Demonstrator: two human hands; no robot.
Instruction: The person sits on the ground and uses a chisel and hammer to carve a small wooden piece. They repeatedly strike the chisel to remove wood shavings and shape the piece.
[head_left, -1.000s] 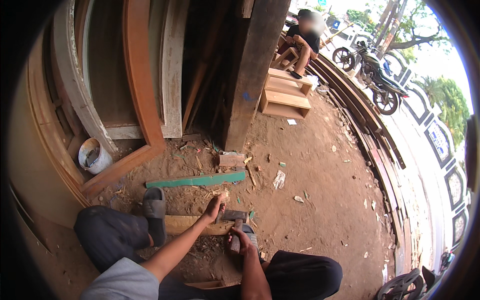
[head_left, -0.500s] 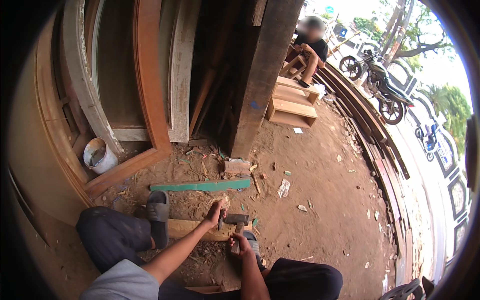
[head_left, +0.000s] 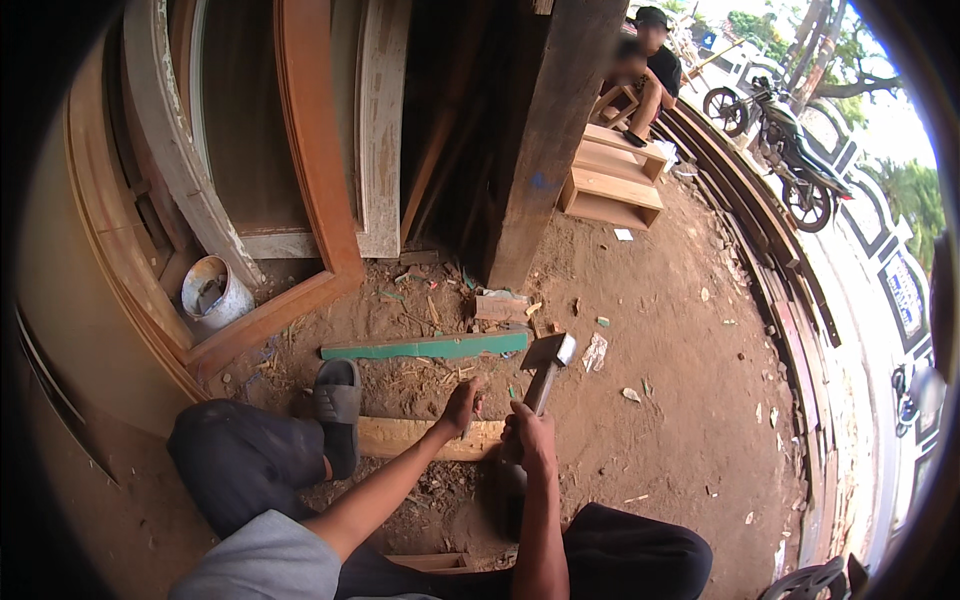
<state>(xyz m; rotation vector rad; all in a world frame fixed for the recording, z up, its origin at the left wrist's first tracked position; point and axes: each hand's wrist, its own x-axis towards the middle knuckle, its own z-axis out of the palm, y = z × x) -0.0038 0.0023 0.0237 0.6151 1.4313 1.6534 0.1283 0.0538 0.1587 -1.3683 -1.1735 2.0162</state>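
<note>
My right hand (head_left: 530, 437) is closed round the wooden handle of a hammer (head_left: 543, 385). The hammer's heavy metal head is raised, up and to the right of the other hand. My left hand (head_left: 461, 408) is closed on a slim chisel (head_left: 467, 431), mostly hidden in the fist, its lower end pointing down at the wood. Beneath it a pale wooden beam (head_left: 395, 437) lies across the ground between my feet, its surface rough and chipped.
A green-edged plank (head_left: 425, 346) lies beyond the beam. Door frames (head_left: 318, 150) lean at the left beside a white bucket (head_left: 217, 292). A wooden post (head_left: 545, 150) stands ahead. Stepped wooden boxes (head_left: 612, 190), a seated person (head_left: 660, 70) and a motorcycle (head_left: 795, 150) are farther right.
The hammer has gone up from beside the chisel, swinging up and to the right with my right hand. My left hand stays over the beam. The whole view has shifted slightly.
</note>
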